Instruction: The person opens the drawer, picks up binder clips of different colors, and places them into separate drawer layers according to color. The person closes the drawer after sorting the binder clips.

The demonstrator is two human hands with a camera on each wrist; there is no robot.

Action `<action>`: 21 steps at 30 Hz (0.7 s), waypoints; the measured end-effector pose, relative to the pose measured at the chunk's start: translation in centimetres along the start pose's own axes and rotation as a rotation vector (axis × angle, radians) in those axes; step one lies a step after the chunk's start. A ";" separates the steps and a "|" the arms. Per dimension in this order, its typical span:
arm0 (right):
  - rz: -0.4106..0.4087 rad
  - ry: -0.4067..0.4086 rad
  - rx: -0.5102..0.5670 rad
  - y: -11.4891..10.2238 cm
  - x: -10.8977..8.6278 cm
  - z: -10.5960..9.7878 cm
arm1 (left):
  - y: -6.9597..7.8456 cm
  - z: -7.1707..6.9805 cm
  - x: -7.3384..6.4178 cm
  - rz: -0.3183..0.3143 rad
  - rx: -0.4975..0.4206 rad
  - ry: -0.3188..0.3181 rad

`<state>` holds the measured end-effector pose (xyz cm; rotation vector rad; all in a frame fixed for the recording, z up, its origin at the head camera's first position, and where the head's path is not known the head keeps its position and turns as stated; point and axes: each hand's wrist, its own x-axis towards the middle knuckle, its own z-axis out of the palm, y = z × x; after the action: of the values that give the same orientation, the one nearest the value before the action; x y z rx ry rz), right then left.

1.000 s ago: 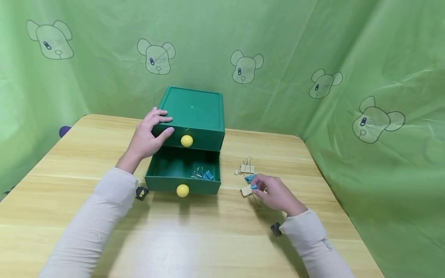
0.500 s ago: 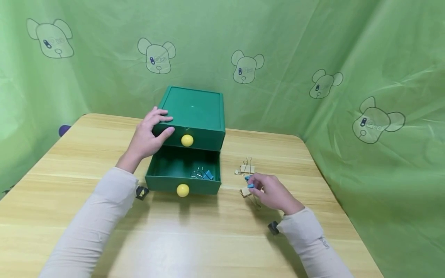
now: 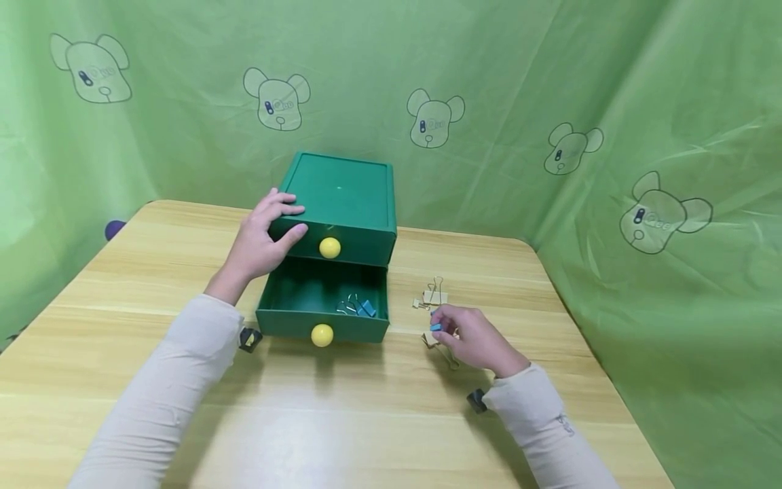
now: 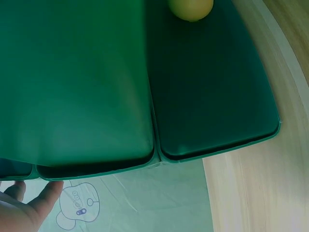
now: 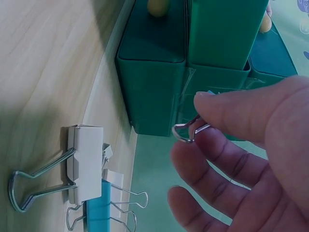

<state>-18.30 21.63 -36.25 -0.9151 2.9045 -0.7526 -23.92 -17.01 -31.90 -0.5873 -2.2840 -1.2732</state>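
Observation:
My left hand rests on the front left corner of a green drawer cabinet, fingers on its top and thumb along the front. Below it, a drawer is pulled out, with blue binder clips at its right side. My right hand pinches a small blue binder clip between thumb and fingers; its silver wire handle shows in the right wrist view. Under that hand lie a cream binder clip and a blue binder clip, the latter mostly hidden in the head view.
Behind these, another cream binder clip and a tiny cream clip lie on the wooden table. A lower drawer with a yellow knob is closed. Green printed curtain surrounds the table's back and sides.
My right hand has shifted slightly left with the pinched blue binder clip, now overlapping more of the clip on the table. My left hand and the drawer have stayed put.

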 end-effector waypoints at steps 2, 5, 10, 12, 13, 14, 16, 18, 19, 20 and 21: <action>0.001 -0.002 0.002 -0.1 0.1 0.0 | 0.0 0.0 0.0 -0.002 0.004 -0.001; 0.003 -0.007 0.005 -0.2 0.1 -0.1 | -0.1 0.0 -0.1 -0.007 0.008 -0.002; 0.003 -0.013 0.000 -0.4 0.4 -0.2 | -0.1 0.0 0.0 -0.005 0.009 0.002; 0.000 -0.014 -0.001 -0.5 0.5 -0.2 | 0.0 0.0 0.0 -0.003 0.009 0.002; -0.003 -0.013 -0.002 -0.6 0.5 -0.3 | 0.0 0.0 0.0 -0.003 0.009 0.002; -0.006 -0.012 -0.003 -0.6 0.6 -0.3 | 0.0 0.0 0.1 -0.003 0.010 0.001; -0.011 -0.013 -0.006 -0.7 0.7 -0.3 | 0.0 0.0 0.1 -0.003 0.012 0.002; -0.016 -0.015 -0.011 -0.8 0.8 -0.3 | -0.1 0.0 0.1 -0.001 0.013 0.003; -0.017 -0.015 -0.013 -0.9 0.8 -0.4 | -0.1 0.0 0.1 0.001 0.012 0.003; -0.018 -0.016 -0.015 -0.9 0.8 -0.4 | -0.2 0.0 0.0 0.002 0.011 0.003; -0.019 -0.017 -0.016 -1.0 0.9 -0.4 | -0.2 0.0 0.0 0.003 0.010 0.004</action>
<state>-18.53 20.59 -35.36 -0.9478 2.8955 -0.7207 -24.03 -17.13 -32.00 -0.5835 -2.2843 -1.2593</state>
